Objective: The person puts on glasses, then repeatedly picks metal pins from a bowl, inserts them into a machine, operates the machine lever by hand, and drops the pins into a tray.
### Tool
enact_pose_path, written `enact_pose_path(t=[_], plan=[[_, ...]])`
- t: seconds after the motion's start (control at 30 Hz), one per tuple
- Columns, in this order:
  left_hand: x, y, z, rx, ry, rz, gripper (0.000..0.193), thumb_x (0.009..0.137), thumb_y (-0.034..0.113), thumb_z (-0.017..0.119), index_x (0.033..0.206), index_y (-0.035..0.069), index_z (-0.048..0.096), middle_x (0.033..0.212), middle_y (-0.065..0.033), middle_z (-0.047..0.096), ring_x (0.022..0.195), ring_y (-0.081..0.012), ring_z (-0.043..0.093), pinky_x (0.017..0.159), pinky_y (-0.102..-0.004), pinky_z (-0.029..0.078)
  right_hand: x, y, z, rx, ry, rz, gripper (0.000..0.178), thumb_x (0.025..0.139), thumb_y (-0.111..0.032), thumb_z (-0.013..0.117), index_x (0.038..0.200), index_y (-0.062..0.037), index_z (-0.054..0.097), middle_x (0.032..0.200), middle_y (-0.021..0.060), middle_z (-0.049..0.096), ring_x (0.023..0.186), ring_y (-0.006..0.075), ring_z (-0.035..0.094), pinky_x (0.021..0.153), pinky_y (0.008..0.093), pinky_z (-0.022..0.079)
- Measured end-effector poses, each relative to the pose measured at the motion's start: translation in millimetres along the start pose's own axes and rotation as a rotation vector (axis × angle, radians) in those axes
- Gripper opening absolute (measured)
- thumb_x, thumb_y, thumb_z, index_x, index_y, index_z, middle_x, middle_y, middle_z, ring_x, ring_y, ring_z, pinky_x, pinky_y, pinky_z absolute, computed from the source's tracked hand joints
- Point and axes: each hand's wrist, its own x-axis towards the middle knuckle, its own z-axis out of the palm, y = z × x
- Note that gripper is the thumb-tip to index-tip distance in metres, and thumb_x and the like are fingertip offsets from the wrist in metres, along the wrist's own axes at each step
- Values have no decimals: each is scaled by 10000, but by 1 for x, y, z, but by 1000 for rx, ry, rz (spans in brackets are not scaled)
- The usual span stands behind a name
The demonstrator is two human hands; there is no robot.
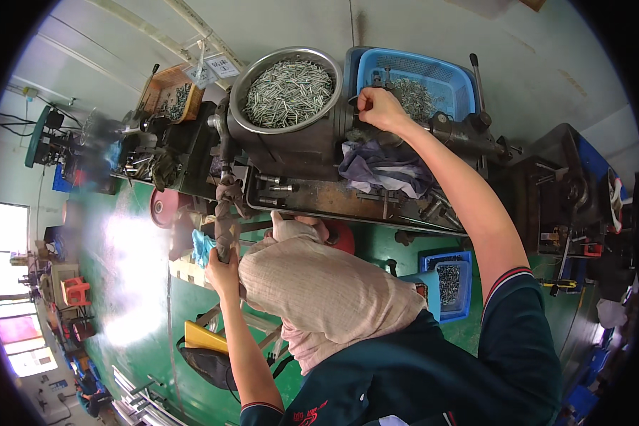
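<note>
My left hand is wrapped round the lower end of a long lever bound in worn brown wrapping, at the left of a dark bench lathe. My right hand is raised at the machine's spindle end, thumb and fingers pinched together. Whatever is between those fingertips is too small to make out. On top of the machine stands a round steel bowl heaped with short metal pins. Just behind my right hand is a blue plastic basket with more small metal parts.
A crumpled dark rag lies below my right wrist, over the oily machine tray. A blue bin of dark small parts sits on the green floor. Other machines stand left and right. A beige cloth covers my lap.
</note>
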Motion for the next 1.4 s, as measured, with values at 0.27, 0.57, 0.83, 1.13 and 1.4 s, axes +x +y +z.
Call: enact_pose_path(t=[0.27,0.57,0.83,1.13,1.4], plan=[[1,2,3,32,48,-36,302,676,293,637,767,17,554,672,-196,580,645,-390,555,563,-428,424,-8,10,-4,-80,-1,5,134,558,-118,619,667,-50,582,692,88,609,692,259,590,640,348,451],[1,0,2,69,20,-32,306,679,305,633,740,19,541,658,-192,576,629,-390,551,546,-433,421,-12,4,-1,-87,28,31,150,600,-122,647,678,-41,548,657,60,592,623,196,570,613,302,428],[0,1,2,67,17,-38,298,688,309,629,743,29,542,645,-180,578,625,-382,555,544,-430,423,-10,7,2,-86,23,50,138,588,-134,653,670,-62,569,670,61,601,659,219,583,626,321,438],[0,2,0,49,16,-39,305,692,315,623,737,26,536,647,-185,575,633,-386,552,550,-423,422,-11,0,3,-77,26,60,150,592,-164,671,663,-67,583,680,64,607,674,238,590,615,331,442],[0,2,2,43,19,-35,310,694,316,616,736,20,536,651,-190,574,639,-391,550,553,-424,420,-10,5,5,-52,48,56,141,586,-142,641,688,-67,581,680,63,607,664,233,589,606,327,439]])
